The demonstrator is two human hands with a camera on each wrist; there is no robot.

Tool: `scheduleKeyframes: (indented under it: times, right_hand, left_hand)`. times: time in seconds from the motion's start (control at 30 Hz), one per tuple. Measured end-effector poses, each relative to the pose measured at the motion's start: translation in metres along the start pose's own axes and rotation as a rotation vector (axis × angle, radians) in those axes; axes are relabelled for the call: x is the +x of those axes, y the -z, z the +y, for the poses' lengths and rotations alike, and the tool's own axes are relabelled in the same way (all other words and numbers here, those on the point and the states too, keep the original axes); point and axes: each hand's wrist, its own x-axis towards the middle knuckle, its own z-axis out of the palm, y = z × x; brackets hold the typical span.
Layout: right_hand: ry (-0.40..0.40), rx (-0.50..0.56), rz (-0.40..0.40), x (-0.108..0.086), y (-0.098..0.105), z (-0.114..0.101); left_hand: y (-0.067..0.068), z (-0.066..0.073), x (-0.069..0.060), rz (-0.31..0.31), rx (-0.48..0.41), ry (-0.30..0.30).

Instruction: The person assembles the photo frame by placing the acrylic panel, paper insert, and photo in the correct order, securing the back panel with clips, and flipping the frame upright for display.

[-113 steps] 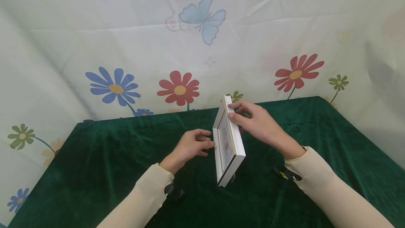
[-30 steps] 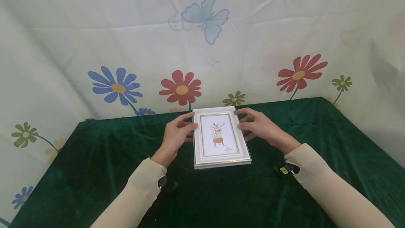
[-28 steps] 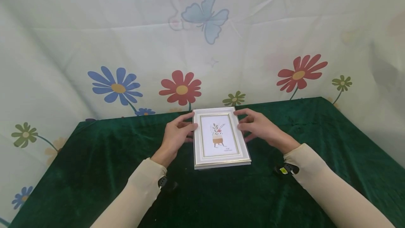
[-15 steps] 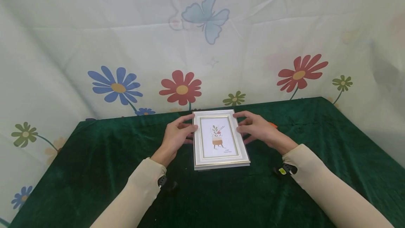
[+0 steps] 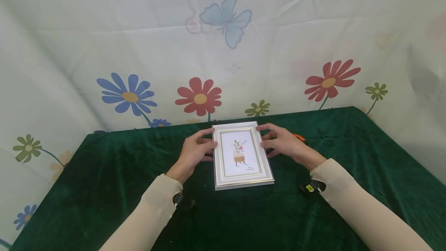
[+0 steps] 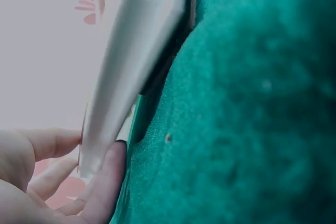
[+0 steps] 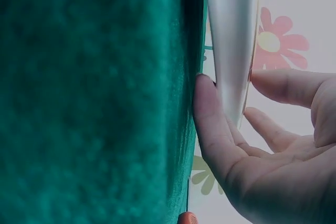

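A white picture frame [image 5: 217, 162] with gold trim lies between my two hands at the centre of the head view. Its face is up, showing a print of a potted plant. My left hand [image 5: 191, 148] pinches the left side, thumb on the front and other fingers at the edge and beneath. On the opposite side my right hand [image 5: 283, 142] holds it the same way. Both wrist views show the edge of the frame [image 6: 128, 51] slanting, its far end raised off the green cloth with fingertips [image 7: 207, 95] under it. The frame's back is hidden.
A dark green velvet cloth [image 5: 104, 189] covers the table. Behind my right wrist shows part of an orange object [image 5: 299, 138]; in the right wrist view it looks like an orange handle [image 7: 187, 217] with a thin shaft. A flowered curtain [image 5: 156, 57] hangs behind.
Earlier the frame stood on edge in my right hand, my left beside it. Now both hands hold it face up. Over the last second it has come down slightly, and the orange object has appeared.
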Motion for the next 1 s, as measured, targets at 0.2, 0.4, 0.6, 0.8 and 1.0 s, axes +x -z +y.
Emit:
scheduleKeyframes:
  times: [0.2,0.4,0.6,0.8,1.0]
  right_hand:
    - [-0.004,-0.017,-0.002,0.0003,0.0002,0.0009]
    - [-0.006,-0.03,-0.001,0.0007,0.0003,0.0024]
    - [-0.004,-0.044,-0.001,0.0008,0.0,0.0037]
    - [0.006,-0.061,-0.002,-0.0003,-0.0014,0.0026]
    - [0.006,-0.083,0.005,0.001,-0.0013,0.0061]
  left_hand:
    - [0.0015,-0.0041,0.001,-0.028,-0.009,0.012]
    - [0.0012,-0.0053,0.0012,-0.038,0.008,0.009]
    - [-0.0004,-0.005,0.0005,-0.028,0.05,-0.005]
    - [-0.0026,-0.0045,-0.0004,0.003,0.099,-0.024]
    - [-0.0038,-0.0032,-0.0022,0.023,0.124,-0.045]
